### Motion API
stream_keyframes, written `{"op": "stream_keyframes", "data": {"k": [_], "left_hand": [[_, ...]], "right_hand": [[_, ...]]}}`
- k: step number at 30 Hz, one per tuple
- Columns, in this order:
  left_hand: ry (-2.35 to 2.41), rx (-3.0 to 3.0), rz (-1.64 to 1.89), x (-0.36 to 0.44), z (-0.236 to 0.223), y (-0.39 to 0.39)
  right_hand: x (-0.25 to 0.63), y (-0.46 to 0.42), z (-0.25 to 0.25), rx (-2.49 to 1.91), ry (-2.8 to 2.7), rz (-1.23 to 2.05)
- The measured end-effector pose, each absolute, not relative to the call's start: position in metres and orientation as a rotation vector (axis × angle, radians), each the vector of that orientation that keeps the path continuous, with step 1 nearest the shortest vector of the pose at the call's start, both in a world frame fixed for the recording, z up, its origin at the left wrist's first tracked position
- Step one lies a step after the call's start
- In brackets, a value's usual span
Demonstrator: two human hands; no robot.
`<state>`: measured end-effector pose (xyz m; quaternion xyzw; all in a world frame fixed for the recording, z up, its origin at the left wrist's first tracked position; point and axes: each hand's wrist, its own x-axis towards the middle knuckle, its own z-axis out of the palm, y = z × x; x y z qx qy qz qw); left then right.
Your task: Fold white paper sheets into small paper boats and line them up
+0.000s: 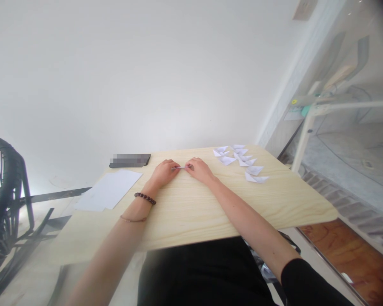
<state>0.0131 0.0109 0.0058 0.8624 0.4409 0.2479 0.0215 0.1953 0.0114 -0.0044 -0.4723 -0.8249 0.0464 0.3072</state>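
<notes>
Both hands meet near the middle of the wooden table (178, 212), closed on the two ends of a small folded piece of paper (182, 167). My left hand (164, 172) pinches its left end, and my right hand (199, 170) pinches its right end. Only a narrow strip of the paper shows between the fingers; its full shape is hidden. To the right of my right hand lie several folded white paper boats (245, 160), grouped toward the table's far right. Left of my left hand is a small stack of flat white paper sheets (111, 189).
A dark flat object (130, 160), partly pixelated, lies at the table's back left edge. The white wall (178, 76) rises right behind the table. A dark woven chair (6, 191) stands at the left. On the right is a pale metal frame (303, 140) with clear plastic sheeting.
</notes>
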Motion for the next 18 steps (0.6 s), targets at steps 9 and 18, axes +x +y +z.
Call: {"op": "stream_keyframes", "data": {"k": [9, 18], "left_hand": [[1.384, 2.609, 0.771, 0.0142, 0.0092, 0.0086], [1.363, 2.534, 0.848, 0.0152, 0.0088, 0.0084]], "right_hand": [[0.1929, 0.0096, -0.0026, -1.231, -2.199, 0.165], [0.1909, 0.0076, 0.0, -1.249, -2.185, 0.193]]}}
